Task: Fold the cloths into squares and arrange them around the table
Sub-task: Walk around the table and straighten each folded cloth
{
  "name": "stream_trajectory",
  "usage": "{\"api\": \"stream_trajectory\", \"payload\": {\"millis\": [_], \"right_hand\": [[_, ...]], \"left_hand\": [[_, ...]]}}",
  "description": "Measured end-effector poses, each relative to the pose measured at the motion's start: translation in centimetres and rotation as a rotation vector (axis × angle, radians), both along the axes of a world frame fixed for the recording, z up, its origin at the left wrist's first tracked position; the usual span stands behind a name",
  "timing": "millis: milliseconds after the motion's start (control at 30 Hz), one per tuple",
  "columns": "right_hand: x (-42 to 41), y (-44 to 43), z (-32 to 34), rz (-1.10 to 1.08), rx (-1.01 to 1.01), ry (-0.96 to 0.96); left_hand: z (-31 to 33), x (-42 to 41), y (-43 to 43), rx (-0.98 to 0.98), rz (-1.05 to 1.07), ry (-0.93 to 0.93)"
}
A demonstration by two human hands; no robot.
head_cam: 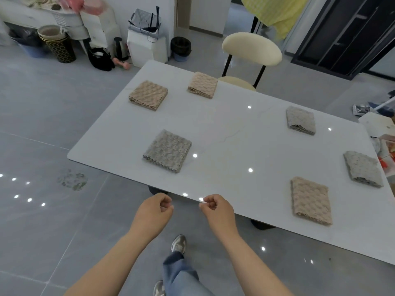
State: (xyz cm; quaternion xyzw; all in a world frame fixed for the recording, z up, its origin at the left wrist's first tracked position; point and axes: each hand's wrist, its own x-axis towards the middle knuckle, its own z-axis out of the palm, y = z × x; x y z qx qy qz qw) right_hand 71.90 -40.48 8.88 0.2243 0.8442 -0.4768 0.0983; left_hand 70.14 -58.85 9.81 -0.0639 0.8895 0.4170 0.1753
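Observation:
Several folded textured cloths lie spread around the white table (230,133). Two beige cloths sit at the far left (148,95) and far middle (203,84). A grey cloth (167,150) lies near the left front edge. Two more grey cloths lie at the right (301,120) and far right (363,168). A beige cloth (310,200) rests near the front edge. My left hand (154,212) and my right hand (215,210) hover at the table's front edge with fingers curled loosely, holding nothing and touching no cloth.
A cream chair (251,50) stands at the table's far side. Bins, baskets and a white box (146,45) line the wall at the far left. Clutter sits past the table's right end (382,133). Grey tiled floor surrounds me.

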Motion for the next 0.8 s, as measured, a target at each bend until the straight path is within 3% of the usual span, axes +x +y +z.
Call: {"api": "stream_trajectory", "payload": {"millis": [400,800], "right_hand": [[-10.8,-2.3,-0.5,0.03,0.017,-0.033],[-14.4,-5.8,-2.0,-0.138,0.03,-0.133]], "left_hand": [[-0.3,-11.0,-3.6,-0.081,0.004,0.023],[-2.2,-19.6,-6.8,-0.13,-0.215,-0.002]]}}
